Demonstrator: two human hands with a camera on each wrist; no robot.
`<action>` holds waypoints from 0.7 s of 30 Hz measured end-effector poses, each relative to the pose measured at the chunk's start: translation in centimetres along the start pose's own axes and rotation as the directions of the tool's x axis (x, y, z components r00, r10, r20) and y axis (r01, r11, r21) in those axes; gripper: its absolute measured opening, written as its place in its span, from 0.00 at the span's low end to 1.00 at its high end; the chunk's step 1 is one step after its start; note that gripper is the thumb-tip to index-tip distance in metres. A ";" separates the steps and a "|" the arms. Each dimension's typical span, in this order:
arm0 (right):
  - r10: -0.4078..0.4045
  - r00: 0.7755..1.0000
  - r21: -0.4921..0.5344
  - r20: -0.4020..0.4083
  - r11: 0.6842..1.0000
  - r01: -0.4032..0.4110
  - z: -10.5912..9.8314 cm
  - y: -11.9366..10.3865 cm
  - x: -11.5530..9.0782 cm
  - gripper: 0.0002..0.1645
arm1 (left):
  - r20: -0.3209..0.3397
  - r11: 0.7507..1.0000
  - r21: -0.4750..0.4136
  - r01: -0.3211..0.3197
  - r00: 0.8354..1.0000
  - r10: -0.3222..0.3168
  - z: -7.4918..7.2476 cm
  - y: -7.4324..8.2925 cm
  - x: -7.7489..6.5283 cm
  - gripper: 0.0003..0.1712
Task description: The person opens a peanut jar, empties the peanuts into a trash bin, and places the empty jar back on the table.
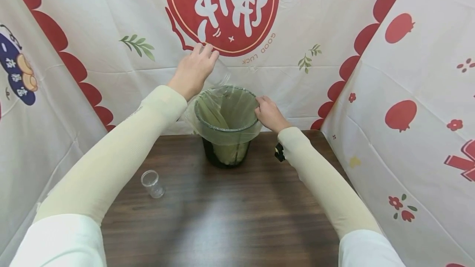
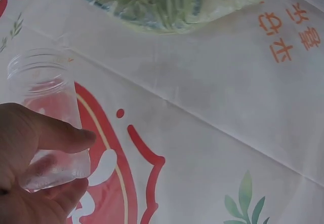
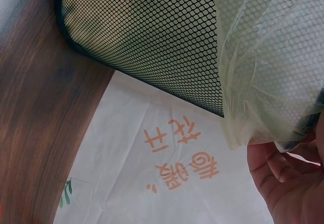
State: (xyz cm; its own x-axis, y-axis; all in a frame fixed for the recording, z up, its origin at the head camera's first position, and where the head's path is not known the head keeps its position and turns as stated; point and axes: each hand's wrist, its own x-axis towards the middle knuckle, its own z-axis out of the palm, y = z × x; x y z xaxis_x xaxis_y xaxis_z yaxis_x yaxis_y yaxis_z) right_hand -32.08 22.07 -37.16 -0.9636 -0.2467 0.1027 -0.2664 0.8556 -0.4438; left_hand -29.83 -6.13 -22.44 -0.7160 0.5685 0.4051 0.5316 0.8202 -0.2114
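My left hand (image 1: pixel 196 69) grips a clear plastic jar (image 2: pixel 55 105) with a threaded, open mouth, thumb on one side and fingers on the other. In the head view this jar is tilted, its mouth just above the left back of a black mesh trash bin (image 1: pixel 226 160). A thin, pale yellow-green bag (image 1: pixel 241 137) lines the bin and folds over its rim. At the rim's right side, my right hand (image 1: pixel 272 113) pinches rim and bag; in the right wrist view its fingers (image 3: pixel 263 163) curl under the bag's edge. The bin's bottom inside is hidden.
A second clear jar (image 1: pixel 153 184) lies on the dark wooden table (image 1: pixel 245 217), left of the bin. Printed white cloth (image 1: pixel 326 24) hangs behind the bin and along both sides. A small black device (image 1: pixel 280 152) is on my right wrist.
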 end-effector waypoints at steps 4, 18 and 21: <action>0.000 1.000 0.004 -0.004 1.000 0.000 0.0 0.1 0.0 0.33 | -0.010 0.998 -0.044 0.042 0.999 -0.043 -0.7 0.2 0.4 0.33; 0.003 1.000 0.014 0.010 1.000 -0.003 0.1 0.2 0.0 0.33 | 0.038 0.995 -0.073 0.062 0.998 -0.059 1.7 0.3 -1.2 0.35; 0.007 1.000 0.009 0.009 1.000 -0.008 0.0 0.1 0.0 0.33 | 0.079 0.997 -0.067 0.034 0.996 -0.028 2.5 0.4 -1.6 0.33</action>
State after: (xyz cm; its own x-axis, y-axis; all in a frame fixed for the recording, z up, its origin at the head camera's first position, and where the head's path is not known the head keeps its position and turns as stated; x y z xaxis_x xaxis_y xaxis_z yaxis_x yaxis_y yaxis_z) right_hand -32.10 22.17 -37.26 -0.9653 -0.2447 0.0909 -0.2589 0.8531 -0.4530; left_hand -29.63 -6.53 -25.40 -0.7643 0.5485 0.3391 0.5365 0.8326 -0.1373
